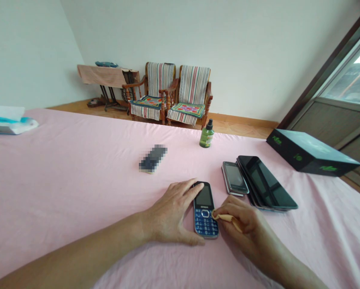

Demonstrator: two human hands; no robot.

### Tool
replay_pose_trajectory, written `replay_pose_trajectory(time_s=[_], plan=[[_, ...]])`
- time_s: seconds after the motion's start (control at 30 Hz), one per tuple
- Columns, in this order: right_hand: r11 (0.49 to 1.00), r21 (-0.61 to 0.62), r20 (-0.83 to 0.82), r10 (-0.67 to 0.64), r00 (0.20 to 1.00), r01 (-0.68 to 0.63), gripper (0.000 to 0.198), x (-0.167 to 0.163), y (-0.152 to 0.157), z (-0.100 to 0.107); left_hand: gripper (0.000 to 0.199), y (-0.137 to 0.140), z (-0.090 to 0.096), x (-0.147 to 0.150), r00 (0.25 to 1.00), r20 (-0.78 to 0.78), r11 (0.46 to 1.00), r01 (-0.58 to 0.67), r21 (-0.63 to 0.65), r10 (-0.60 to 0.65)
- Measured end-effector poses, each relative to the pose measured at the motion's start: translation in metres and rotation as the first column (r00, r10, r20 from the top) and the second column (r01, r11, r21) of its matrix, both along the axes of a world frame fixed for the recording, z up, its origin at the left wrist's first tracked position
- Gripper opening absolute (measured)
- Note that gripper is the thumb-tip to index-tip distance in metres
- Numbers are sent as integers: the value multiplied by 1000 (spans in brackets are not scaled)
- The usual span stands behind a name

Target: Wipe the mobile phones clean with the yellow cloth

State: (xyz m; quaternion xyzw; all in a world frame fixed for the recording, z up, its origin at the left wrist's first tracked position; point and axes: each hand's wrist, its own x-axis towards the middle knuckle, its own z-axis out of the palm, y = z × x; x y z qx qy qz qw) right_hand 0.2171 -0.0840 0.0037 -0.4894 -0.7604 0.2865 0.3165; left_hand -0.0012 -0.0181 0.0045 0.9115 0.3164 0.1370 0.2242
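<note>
A blue and black keypad phone (206,210) lies face up on the pink cloth. My left hand (176,212) steadies it, fingertips at its top and thumb by its lower left corner. In my right hand (243,220) is a folded yellowish cloth (228,218), pinched between the fingers. One end of the cloth touches the right side of the keypad, near the upper number keys. The phone's screen is dark, and my left fingertips cover its upper left corner.
Stacked phones (235,178) lie beside a stack of tablets (267,182) at the right. Behind them sits a black box (312,152). A green spray bottle (206,134) stands farther back, near a pixelated dark object (153,158). A tissue pack (9,124) lies far left.
</note>
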Motion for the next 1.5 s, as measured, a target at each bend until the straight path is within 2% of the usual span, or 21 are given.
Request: replay_pose_trajectory(time_s=[0.17, 0.37, 0.67, 0.93, 1.3, 1.5], plan=[[998, -70, -12, 0, 1000, 0, 24, 1, -3, -2, 113, 1, -1, 0, 1000, 5, 1000, -3, -1, 3], [990, -142, 32, 24, 999, -19, 21, 1, -9, 9, 113, 1, 0, 0, 1000, -5, 1000, 11, 10, -11], [999, -30, 17, -20, 1000, 20, 24, -1, -2, 3, 113, 1, 0, 0, 1000, -21, 1000, 5, 5, -5], [999, -53, 45, 3, 999, 0, 23, -3, -5, 3, 113, 1, 0, 1, 1000, 0, 1000, 9, 12, -9], [999, -33, 1, -1, 1000, 1, 25, -10, -6, -1, 113, 1, 0, 0, 1000, -31, 1000, -1, 12, 1], [998, -58, 45, 10, 999, -7, 27, -6, -5, 2, 113, 1, 0, 0, 999, -33, 1000, 2, 14, -1]])
